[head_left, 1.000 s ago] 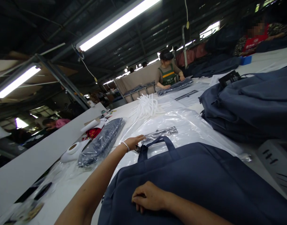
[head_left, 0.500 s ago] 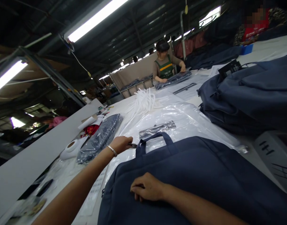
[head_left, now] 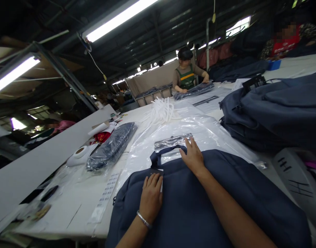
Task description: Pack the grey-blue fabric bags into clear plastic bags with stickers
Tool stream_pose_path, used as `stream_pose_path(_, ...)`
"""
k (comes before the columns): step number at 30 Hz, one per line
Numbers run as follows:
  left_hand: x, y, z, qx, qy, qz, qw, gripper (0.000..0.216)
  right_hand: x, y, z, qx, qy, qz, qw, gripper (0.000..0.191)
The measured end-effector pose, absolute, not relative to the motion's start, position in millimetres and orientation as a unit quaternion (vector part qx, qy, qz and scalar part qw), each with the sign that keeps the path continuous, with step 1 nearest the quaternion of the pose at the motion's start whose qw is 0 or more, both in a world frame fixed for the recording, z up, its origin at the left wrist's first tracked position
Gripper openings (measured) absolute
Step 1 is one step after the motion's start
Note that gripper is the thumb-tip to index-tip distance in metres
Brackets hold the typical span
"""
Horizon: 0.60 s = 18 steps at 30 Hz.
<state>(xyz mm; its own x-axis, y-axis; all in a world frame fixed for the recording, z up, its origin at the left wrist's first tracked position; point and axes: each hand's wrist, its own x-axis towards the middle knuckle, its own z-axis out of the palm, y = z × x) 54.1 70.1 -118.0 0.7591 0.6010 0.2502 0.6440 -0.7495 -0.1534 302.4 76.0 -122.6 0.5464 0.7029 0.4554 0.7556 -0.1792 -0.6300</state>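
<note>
A navy blue fabric bag [head_left: 225, 199] lies flat on the white table in front of me, its carry handle [head_left: 158, 156] pointing away. My left hand [head_left: 151, 196] rests flat on the bag's top edge, fingers stretched over a small dark tag [head_left: 156, 172] with a white label. My right hand [head_left: 192, 156] lies open on the bag at the handle's right end, fingertips reaching toward a clear plastic bag [head_left: 173, 140] with a dark strip. A silver bracelet sits on my left wrist.
A stack of navy bags [head_left: 276, 110] fills the right side. A wrapped dark bundle [head_left: 112, 146], a white tape roll [head_left: 79, 155], white cords [head_left: 161, 112] and a sheet of stickers [head_left: 104, 198] lie to the left. Another person [head_left: 186, 75] works at the far end.
My left hand pulled back from beyond the handle onto the bag's top edge. My right hand moved forward from the bag's middle to the handle.
</note>
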Motion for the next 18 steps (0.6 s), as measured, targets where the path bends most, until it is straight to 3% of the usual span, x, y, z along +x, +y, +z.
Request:
stream_pose_path(2, 52, 67, -131, -0.927, -0.334, -0.124, 0.116, 0.044, 314, 79, -128, -0.807, -0.479, 0.040, 0.343, 0.062)
stream_pose_path(4, 51, 63, -137, -0.922, -0.341, -0.143, 0.112, 0.041, 315, 81, -130, -0.800, -0.491, 0.078, 0.337, 0.058)
stream_pose_path(9, 52, 51, -142, -0.913, -0.351, -0.179, 0.102, 0.042, 308, 69, -104, -0.608, -0.504, 0.126, 0.601, 0.066)
stream_pose_path(11, 53, 48, -145, -0.909, -0.358, -0.195, 0.092, 0.043, 307, 59, -92, -0.539, -0.535, 0.188, 0.623, 0.070)
stream_pose_path(14, 56, 45, -151, -0.899, -0.376, -0.217, 0.057, 0.047, 303, 44, -83, -0.519, -0.623, 0.251, 0.529, 0.060)
stream_pose_path(18, 57, 45, -155, -0.891, -0.385, -0.240, -0.010, 0.048, 283, 34, -91, -0.526, -0.736, 0.220, 0.365, 0.031)
